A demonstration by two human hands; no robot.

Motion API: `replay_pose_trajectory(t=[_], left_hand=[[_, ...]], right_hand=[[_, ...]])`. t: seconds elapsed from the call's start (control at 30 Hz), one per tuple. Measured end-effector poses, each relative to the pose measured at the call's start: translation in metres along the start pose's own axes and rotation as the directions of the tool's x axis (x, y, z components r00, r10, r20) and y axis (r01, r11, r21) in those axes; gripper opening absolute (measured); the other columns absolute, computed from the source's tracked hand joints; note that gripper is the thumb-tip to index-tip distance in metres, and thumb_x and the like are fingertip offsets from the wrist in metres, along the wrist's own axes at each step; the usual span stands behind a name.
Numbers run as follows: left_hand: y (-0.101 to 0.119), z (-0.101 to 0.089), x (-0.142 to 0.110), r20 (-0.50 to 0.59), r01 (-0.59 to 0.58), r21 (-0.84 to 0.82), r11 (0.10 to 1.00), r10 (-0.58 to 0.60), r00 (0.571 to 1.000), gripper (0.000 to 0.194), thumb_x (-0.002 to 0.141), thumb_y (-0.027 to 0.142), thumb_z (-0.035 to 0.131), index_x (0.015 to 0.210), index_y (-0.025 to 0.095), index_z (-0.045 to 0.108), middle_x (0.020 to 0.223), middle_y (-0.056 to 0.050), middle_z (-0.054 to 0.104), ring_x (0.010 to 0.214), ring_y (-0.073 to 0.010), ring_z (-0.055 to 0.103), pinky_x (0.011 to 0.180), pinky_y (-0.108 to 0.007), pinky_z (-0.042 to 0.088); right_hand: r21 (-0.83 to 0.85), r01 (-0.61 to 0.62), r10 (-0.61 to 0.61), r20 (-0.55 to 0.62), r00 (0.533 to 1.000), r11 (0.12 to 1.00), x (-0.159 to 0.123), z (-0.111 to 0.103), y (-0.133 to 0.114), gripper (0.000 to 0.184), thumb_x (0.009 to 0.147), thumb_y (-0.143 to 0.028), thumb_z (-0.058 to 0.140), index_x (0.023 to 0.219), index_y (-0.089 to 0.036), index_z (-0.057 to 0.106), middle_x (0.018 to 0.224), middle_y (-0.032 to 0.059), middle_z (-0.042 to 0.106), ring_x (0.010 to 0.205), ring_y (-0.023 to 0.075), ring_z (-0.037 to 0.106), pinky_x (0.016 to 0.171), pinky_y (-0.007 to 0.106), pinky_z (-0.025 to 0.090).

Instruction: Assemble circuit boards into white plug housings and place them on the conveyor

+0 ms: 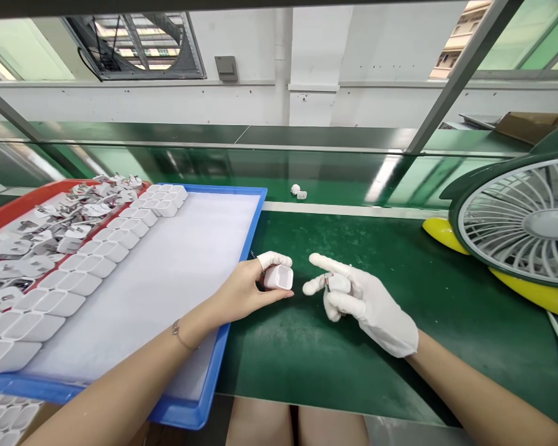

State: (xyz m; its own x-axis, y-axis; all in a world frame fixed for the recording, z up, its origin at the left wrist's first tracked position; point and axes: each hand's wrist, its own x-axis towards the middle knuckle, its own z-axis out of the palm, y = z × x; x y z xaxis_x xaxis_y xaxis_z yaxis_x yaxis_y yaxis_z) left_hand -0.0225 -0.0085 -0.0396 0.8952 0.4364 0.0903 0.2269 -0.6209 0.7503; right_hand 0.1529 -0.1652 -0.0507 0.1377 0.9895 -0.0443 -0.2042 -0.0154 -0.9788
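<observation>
My left hand, with white covering on a finger, is closed around a white plastic charger housing with rounded corners. Across a small gap, my right hand wears a white glove. Its curled fingers grip a small white plug part with a bit of metal showing at its left side, while the index finger points out to the left. The two pieces are apart, both held above the green tabletop. Fingers hide part of each piece.
At left lies a blue tray with a white liner and rows of white housings. Beyond it, a red tray holds many loose plug parts. A fan stands at right. Two small white pieces lie at the back.
</observation>
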Motion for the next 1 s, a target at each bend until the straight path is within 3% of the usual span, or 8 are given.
replay_pose_trajectory(t=[0.1, 0.23, 0.33, 0.57, 0.7, 0.83, 0.93, 1.0], left_hand=[[0.0, 0.0, 0.0, 0.002, 0.008, 0.0, 1.0, -0.008, 1.0, 0.041, 0.076, 0.039, 0.068, 0.109, 0.021, 0.052, 0.078, 0.002, 0.06, 0.062, -0.0109, 0.054, 0.058, -0.022, 0.045], [-0.001, -0.001, 0.0, 0.001, 0.012, 0.001, 1.0, -0.012, 1.0, 0.041, 0.076, 0.04, 0.068, 0.109, 0.021, 0.052, 0.08, 0.002, 0.06, 0.064, -0.0117, 0.056, 0.06, -0.022, 0.046], [-0.001, 0.0, 0.001, 0.003, 0.015, -0.002, 1.0, -0.015, 1.0, 0.042, 0.076, 0.04, 0.068, 0.11, 0.021, 0.053, 0.085, 0.001, 0.062, 0.068, -0.0125, 0.058, 0.062, -0.023, 0.048], [0.0, 0.0, 0.001, -0.013, 0.013, 0.014, 1.0, -0.013, 1.0, 0.041, 0.075, 0.039, 0.068, 0.108, 0.02, 0.054, 0.084, 0.0, 0.063, 0.068, -0.0127, 0.058, 0.061, -0.023, 0.048], [0.0, 0.0, 0.001, -0.009, 0.012, 0.012, 1.0, -0.012, 1.0, 0.039, 0.077, 0.039, 0.066, 0.108, 0.019, 0.055, 0.084, -0.001, 0.063, 0.067, -0.0126, 0.057, 0.062, -0.024, 0.049], [0.0, 0.0, 0.0, -0.002, 0.021, 0.004, 1.0, -0.021, 1.0, 0.043, 0.075, 0.042, 0.068, 0.11, 0.02, 0.054, 0.081, 0.0, 0.063, 0.065, -0.0127, 0.058, 0.06, -0.023, 0.048], [0.0, 0.0, 0.0, -0.005, 0.02, 0.014, 1.0, -0.019, 1.0, 0.042, 0.076, 0.04, 0.068, 0.11, 0.02, 0.054, 0.079, 0.001, 0.062, 0.063, -0.0119, 0.057, 0.059, -0.023, 0.047], [0.0, 0.0, 0.0, -0.008, 0.005, 0.022, 1.0, -0.005, 1.0, 0.041, 0.076, 0.04, 0.068, 0.109, 0.02, 0.054, 0.079, 0.001, 0.062, 0.062, -0.0114, 0.055, 0.058, -0.022, 0.046]], right_hand=[[0.012, -0.031, 0.03, 0.085, 0.996, 0.999, -0.003, 0.004, 0.001, 0.059, 0.087, -0.017, 0.055, 0.142, -0.025, 0.035, 0.07, -0.0036, 0.054, 0.054, 0.0099, 0.048, 0.055, 0.026, 0.042], [-0.125, 0.038, -0.021, 0.133, 0.991, 0.991, -0.008, 0.005, 0.002, 0.04, 0.088, -0.013, 0.053, 0.125, -0.028, 0.054, 0.069, -0.0055, 0.042, 0.056, 0.0071, 0.042, 0.056, 0.022, 0.039], [-0.192, 0.123, -0.088, 0.181, 0.98, 0.974, -0.009, 0.004, 0.004, 0.052, 0.082, -0.005, 0.056, 0.126, -0.032, 0.049, 0.076, -0.0051, 0.036, 0.064, 0.0076, 0.039, 0.058, 0.019, 0.036], [-0.232, 0.025, 0.003, 0.122, 0.992, 0.972, -0.008, 0.003, 0.009, 0.032, 0.088, -0.017, 0.053, 0.12, -0.022, 0.057, 0.061, -0.0072, 0.039, 0.056, 0.0092, 0.042, 0.058, 0.023, 0.039], [-0.281, 0.045, -0.007, 0.134, 0.991, 0.959, -0.013, 0.007, 0.005, 0.043, 0.077, -0.019, 0.067, 0.118, -0.022, 0.056, 0.067, -0.0067, 0.035, 0.061, 0.0097, 0.04, 0.057, 0.023, 0.037], [-0.455, 0.054, -0.042, 0.036, 0.998, 0.889, -0.017, 0.007, 0.0, 0.004, 0.082, -0.024, 0.063, 0.085, -0.021, 0.063, 0.061, -0.006, 0.039, 0.058, 0.0102, 0.041, 0.058, 0.025, 0.038], [-0.448, 0.111, -0.104, 0.04, 0.994, 0.887, -0.016, 0.004, 0.002, 0.008, 0.085, -0.026, 0.061, 0.091, -0.022, 0.065, 0.061, -0.0063, 0.035, 0.058, 0.0098, 0.038, 0.061, 0.026, 0.039], [-0.318, 0.11, -0.078, 0.112, 0.991, 0.942, -0.015, 0.003, 0.005, 0.051, 0.074, -0.024, 0.074, 0.121, -0.028, 0.054, 0.069, -0.0064, 0.033, 0.06, 0.0094, 0.036, 0.058, 0.023, 0.038]])
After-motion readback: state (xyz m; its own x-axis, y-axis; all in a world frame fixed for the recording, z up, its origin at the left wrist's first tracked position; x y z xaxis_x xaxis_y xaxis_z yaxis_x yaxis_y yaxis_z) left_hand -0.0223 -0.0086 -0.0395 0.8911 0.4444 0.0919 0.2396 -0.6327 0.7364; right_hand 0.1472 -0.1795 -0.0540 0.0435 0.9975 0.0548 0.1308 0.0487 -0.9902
